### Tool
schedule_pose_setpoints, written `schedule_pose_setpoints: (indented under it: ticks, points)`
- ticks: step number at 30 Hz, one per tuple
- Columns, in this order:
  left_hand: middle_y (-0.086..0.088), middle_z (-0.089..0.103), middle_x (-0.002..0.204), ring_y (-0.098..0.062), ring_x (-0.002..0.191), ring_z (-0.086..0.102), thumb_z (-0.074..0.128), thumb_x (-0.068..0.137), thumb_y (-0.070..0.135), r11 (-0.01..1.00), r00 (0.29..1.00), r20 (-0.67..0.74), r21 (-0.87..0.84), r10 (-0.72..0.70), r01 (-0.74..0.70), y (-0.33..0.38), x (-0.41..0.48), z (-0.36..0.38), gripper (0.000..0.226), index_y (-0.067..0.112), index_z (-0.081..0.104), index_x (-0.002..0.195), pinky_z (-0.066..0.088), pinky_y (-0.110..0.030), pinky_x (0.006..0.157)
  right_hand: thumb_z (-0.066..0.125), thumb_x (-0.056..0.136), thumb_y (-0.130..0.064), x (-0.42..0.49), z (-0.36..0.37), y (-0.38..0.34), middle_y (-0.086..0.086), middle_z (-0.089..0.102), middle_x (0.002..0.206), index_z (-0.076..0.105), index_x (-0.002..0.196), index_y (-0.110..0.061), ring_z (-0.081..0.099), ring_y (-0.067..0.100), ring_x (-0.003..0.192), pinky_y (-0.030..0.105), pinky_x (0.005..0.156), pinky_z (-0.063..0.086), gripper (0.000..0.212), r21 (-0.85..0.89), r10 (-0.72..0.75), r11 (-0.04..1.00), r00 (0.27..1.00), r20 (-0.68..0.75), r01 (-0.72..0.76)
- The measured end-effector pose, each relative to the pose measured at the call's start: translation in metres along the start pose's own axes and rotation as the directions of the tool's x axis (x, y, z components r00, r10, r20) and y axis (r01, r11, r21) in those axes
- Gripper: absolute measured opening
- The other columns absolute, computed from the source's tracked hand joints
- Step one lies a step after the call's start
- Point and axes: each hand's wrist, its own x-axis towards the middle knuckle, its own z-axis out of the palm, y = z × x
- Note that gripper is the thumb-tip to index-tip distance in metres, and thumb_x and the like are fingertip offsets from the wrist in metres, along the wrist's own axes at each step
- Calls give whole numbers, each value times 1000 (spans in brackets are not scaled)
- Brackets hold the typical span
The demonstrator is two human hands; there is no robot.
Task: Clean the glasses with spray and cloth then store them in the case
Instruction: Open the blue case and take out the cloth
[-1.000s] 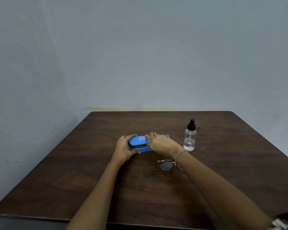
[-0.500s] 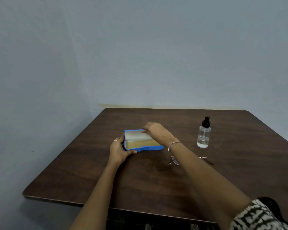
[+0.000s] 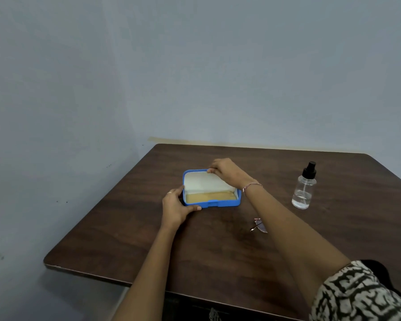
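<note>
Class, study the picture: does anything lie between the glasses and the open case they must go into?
Nothing visible. Bare table separates the glasses from the case, whose lid is up. The right forearm only covers the glasses' right part.

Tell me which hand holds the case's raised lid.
The right hand pinches the far lid edge of the blue case; the left hand grips its base corner.

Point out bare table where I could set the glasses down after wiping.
Widest bare patch: near-left of the table, between the left hand and front edge. Also bare: between case and spray bottle, and the strip behind the case. Crowded: under the right forearm, where the glasses lie.
</note>
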Motion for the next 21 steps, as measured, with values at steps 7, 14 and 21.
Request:
schedule_pose_setpoints:
  ticks: [7, 14, 21]
  points:
    - [-9, 54, 131, -21, 118, 52, 89, 58, 20, 998, 1000, 6, 54, -26, 26, 0, 2, 0, 88, 7, 47, 135, 43, -29, 97, 58, 92, -23, 2, -5, 1, 9, 67, 110, 67, 110, -4, 59, 16, 100, 19, 82, 42, 27, 144, 59, 988, 998, 9, -60]
    - [-12, 55, 128, -23, 116, 54, 89, 57, 18, 998, 1000, -3, 66, -15, 15, 4, -1, -1, 86, 6, 49, 133, 43, -31, 96, 65, 87, -20, -19, -2, -2, 5, 69, 102, 70, 104, -9, 61, 15, 95, 27, 86, 49, 21, 97, -69, 992, 993, -93, 78]
    - [-7, 45, 130, -17, 113, 51, 87, 61, 19, 998, 998, -23, 33, 55, -54, 4, -7, -2, 67, 9, 60, 122, 40, -20, 89, 62, 89, -21, -44, -7, 0, 4, 61, 109, 65, 109, -11, 51, 19, 104, 29, 87, 43, 23, -178, -206, 969, 959, -195, 172]
